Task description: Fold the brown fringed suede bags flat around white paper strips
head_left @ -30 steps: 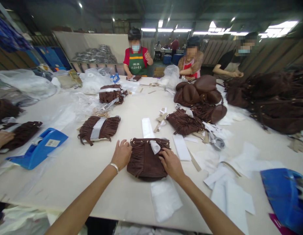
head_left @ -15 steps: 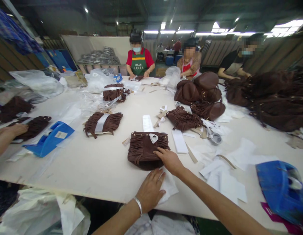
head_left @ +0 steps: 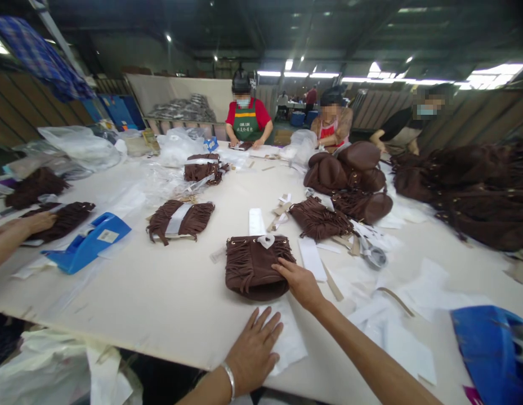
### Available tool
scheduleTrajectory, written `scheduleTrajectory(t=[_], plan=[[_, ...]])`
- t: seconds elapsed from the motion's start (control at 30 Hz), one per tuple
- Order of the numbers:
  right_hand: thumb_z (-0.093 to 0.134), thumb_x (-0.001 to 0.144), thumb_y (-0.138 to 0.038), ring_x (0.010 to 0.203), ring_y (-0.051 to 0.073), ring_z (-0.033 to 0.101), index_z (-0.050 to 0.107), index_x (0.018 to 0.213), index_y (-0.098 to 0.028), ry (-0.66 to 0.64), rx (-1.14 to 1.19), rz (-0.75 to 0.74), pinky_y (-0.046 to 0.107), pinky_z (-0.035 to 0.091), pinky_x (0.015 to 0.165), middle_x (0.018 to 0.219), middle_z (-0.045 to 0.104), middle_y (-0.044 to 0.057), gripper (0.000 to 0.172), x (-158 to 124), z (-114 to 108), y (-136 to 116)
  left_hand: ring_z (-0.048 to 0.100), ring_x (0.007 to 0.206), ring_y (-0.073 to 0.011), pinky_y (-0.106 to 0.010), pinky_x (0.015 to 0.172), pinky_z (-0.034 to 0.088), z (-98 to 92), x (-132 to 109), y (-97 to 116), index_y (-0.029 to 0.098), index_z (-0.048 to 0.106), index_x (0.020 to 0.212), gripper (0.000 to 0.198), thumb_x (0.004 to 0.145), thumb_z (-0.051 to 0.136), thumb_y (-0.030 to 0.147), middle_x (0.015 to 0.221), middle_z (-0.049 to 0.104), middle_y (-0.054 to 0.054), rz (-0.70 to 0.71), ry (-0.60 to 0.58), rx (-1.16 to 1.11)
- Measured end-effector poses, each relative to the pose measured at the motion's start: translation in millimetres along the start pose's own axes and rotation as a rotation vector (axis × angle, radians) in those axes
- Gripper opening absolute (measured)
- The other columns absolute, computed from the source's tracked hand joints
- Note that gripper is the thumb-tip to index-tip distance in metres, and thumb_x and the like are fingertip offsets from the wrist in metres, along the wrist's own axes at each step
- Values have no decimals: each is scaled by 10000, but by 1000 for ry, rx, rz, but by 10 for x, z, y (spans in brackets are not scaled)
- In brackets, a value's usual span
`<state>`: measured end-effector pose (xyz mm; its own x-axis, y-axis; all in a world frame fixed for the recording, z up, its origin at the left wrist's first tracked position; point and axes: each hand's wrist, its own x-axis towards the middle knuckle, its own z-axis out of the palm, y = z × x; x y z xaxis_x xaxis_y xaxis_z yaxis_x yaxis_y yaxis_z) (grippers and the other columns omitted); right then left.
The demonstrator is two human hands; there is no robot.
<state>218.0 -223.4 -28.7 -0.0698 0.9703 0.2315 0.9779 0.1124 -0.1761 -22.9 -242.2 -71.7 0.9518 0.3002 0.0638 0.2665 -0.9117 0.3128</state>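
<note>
A dark brown fringed handbag (head_left: 258, 269) lies on the table in front of me, with a wrapped white piece at its top edge. My right hand (head_left: 301, 281) rests on the bag's right side, fingers stretched over its front; the thumb is hidden. Below the bag, my left hand (head_left: 253, 350), with a silver bracelet at the wrist, lies spread on a white paper sheet (head_left: 290, 337). That hand is open and apart from the bag. Behind the bag lies a white strip (head_left: 256, 220).
A banded fringed bag (head_left: 180, 220) and a blue tape dispenser (head_left: 92, 242) lie left, near a co-worker's hand (head_left: 40, 222). Brown bags (head_left: 341, 169) are piled at the back right. Paper scraps and another blue dispenser (head_left: 493, 349) lie right. Several people work across the table (head_left: 151, 304).
My left hand has slid down a little, away from the bag's lower edge, and its fingers are more spread. My right hand stays on the bag. The view has shifted slightly.
</note>
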Motion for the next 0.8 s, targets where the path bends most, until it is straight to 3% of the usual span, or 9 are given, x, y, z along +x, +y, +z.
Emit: scheduleTrajectory(t=[0.27, 0.4, 0.5, 0.57, 0.67, 0.8], plan=[[456, 831, 5, 1200, 241, 560, 539, 1330, -236, -67, -123, -103, 371, 493, 970, 1392, 518, 131, 560, -24, 162, -60, 194, 1441, -336, -606, 1139, 264, 203, -14, -124, 245, 276, 1478, 700, 859, 571, 385, 1558, 265, -73, 40, 36, -52], [526, 818, -43, 1266, 288, 496, 463, 1393, -239, -109, -126, -106, 459, 426, 1037, 1439, 463, 145, 611, -23, -49, -154, 415, 1339, -289, -516, 1086, 397, -42, -57, -120, 197, 399, 1402, 530, 897, 518, 304, 1459, 447, -113, 81, 156, -45], [604, 846, -213, 1328, 331, 415, 362, 1458, -236, -96, -89, -103, 539, 358, 1075, 1469, 415, 161, 658, 13, -211, -253, 516, 1235, -231, -441, 1053, 439, -332, -15, -180, 181, 450, 1347, 429, 917, 458, 183, 1334, 560, -129, -80, 418, -16], [567, 884, -236, 1320, 293, 434, 336, 1470, -220, -119, -39, -153, 489, 390, 1070, 1437, 464, 150, 630, 50, -227, -272, 471, 1281, -263, -490, 1075, 406, -463, 96, -302, 169, 416, 1374, 463, 919, 487, 220, 1354, 535, -147, -233, 538, 35], [477, 903, -108, 1275, 236, 497, 388, 1445, -206, -157, -22, -260, 405, 442, 1045, 1370, 543, 125, 557, 86, -114, -215, 381, 1353, -326, -596, 1111, 316, -503, 308, -582, 162, 360, 1425, 554, 918, 525, 312, 1419, 480, -151, -309, 464, 120], [421, 891, -22, 1226, 246, 546, 463, 1399, -211, -99, -86, -278, 394, 490, 992, 1367, 541, 138, 544, 52, 88, -124, 488, 1284, -260, -545, 1105, 359, -421, 391, -950, 231, 428, 1394, 478, 925, 451, 138, 1376, 546, -91, -234, 336, 122]])
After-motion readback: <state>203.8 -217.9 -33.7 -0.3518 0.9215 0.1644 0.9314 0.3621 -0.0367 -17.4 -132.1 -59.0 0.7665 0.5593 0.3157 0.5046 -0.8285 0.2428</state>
